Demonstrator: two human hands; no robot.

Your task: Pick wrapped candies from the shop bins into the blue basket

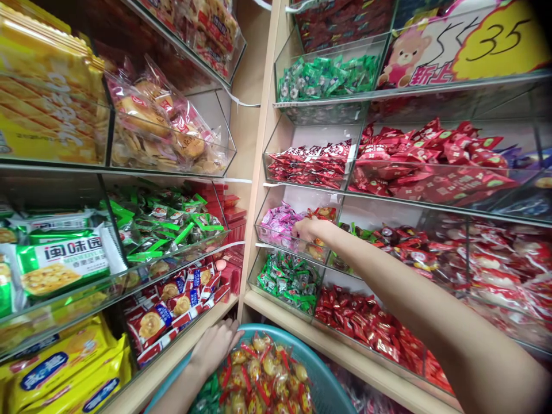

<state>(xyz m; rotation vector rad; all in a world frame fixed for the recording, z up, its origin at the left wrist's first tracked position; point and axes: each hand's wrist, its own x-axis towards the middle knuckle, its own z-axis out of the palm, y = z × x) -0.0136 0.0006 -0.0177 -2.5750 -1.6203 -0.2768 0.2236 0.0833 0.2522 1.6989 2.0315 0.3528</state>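
My right hand (308, 229) reaches into a clear-fronted bin between pink-wrapped candies (280, 223) and red-and-gold wrapped candies (322, 214). Its fingers curl down; what lies in them is hidden. Lower down, my left hand (218, 344) has its fingers hooked over the rim of a teal plastic basin (334, 368). Inside the basin, many amber sweets in clear wrappers with red ends (267, 376) are heaped, with green-wrapped candies (207, 397) beside them, partly covered by my left forearm.
Shelves of clear bins meet at a wooden corner post (254, 144). Below my right hand are green candies (287, 279) and red candies (362, 322). Packaged biscuits (64, 259) fill the left shelves. A yellow price sign (502, 40) hangs upper right.
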